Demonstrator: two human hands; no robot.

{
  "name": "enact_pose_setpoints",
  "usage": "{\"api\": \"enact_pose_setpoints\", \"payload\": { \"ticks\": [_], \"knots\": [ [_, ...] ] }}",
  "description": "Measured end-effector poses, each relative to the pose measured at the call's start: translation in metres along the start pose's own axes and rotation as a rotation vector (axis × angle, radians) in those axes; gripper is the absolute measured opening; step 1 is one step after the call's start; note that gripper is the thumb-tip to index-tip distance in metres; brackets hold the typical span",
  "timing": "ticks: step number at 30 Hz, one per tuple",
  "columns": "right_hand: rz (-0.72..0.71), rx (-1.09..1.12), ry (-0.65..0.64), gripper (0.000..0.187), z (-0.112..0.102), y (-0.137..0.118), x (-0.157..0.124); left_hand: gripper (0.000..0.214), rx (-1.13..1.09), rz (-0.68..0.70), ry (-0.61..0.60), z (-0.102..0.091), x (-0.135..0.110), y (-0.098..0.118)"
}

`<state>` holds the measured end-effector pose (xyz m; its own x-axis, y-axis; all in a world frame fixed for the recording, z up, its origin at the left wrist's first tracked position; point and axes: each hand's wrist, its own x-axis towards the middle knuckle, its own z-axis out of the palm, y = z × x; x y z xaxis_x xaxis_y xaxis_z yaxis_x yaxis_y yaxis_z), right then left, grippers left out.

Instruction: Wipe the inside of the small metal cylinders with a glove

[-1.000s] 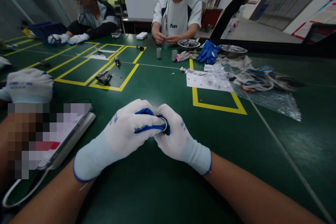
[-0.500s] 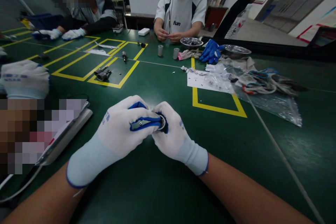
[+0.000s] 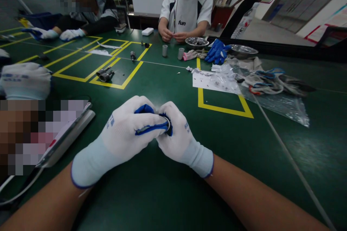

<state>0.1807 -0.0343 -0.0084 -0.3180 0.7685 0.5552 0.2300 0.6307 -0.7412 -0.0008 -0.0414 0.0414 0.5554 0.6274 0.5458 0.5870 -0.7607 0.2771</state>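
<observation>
Both my hands wear white knit gloves with blue palms and meet above the middle of the table. My left hand (image 3: 130,126) is closed, thumb and fingers pinched around a flat grey piece (image 3: 140,132), of which only a sliver shows. My right hand (image 3: 176,133) is closed around a round metal part (image 3: 168,122) with a pale ring-shaped rim. The left fingertips press at that rim, and the rest of the part is hidden inside the glove.
Grey metal cylindrical parts (image 3: 105,74) lie inside yellow tape on the green table (image 3: 168,195). Two grey cylinders (image 3: 165,51) stand further back. Plastic bags and gloves (image 3: 271,83) lie right. A co-worker's gloved hand (image 3: 25,79) is at left, beside a tablet-like device (image 3: 70,135).
The left thumb and fingers have closed further over the flat grey piece, covering its small round hole or rivet. A metal part at the back has turned and shifted slightly right.
</observation>
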Motion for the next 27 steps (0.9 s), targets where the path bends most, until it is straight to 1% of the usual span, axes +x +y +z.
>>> {"api": "enact_pose_setpoints", "payload": {
  "ticks": [3, 6, 9, 11, 14, 17, 19, 23, 25, 27],
  "knots": [
    [-0.015, 0.007, -0.020, 0.015, -0.001, -0.001, 0.001, 0.022, -0.010, 0.010, 0.006, 0.000, -0.001, 0.000],
    [-0.013, 0.010, -0.018, 0.015, -0.001, -0.001, 0.001, 0.021, 0.000, 0.002, -0.028, -0.001, -0.001, 0.002],
    [0.005, 0.006, -0.018, 0.017, 0.000, 0.000, 0.001, 0.018, 0.012, -0.051, -0.028, -0.001, 0.001, 0.007],
    [0.015, -0.018, -0.021, 0.018, 0.000, 0.001, 0.000, 0.014, -0.002, -0.141, -0.011, -0.001, 0.002, 0.011],
    [0.036, -0.062, -0.024, 0.018, 0.000, 0.001, 0.000, 0.011, -0.072, -0.353, -0.025, 0.001, 0.005, 0.017],
    [0.038, -0.075, -0.031, 0.019, 0.001, 0.001, 0.000, 0.016, -0.198, -0.556, -0.033, 0.003, 0.010, 0.020],
    [0.021, -0.092, -0.032, 0.020, 0.001, 0.001, -0.001, 0.018, -0.287, -0.656, -0.050, 0.005, 0.012, 0.019],
    [-0.008, -0.134, -0.034, 0.021, 0.001, 0.001, -0.002, 0.019, -0.436, -0.773, -0.086, 0.008, 0.014, 0.017],
    [-0.006, -0.139, -0.036, 0.020, 0.001, 0.001, -0.002, 0.019, -0.491, -0.790, -0.088, 0.010, 0.014, 0.016],
    [0.014, -0.111, -0.034, 0.019, 0.000, 0.001, -0.002, 0.018, -0.563, -0.779, -0.091, 0.010, 0.012, 0.014]
  ]
}}
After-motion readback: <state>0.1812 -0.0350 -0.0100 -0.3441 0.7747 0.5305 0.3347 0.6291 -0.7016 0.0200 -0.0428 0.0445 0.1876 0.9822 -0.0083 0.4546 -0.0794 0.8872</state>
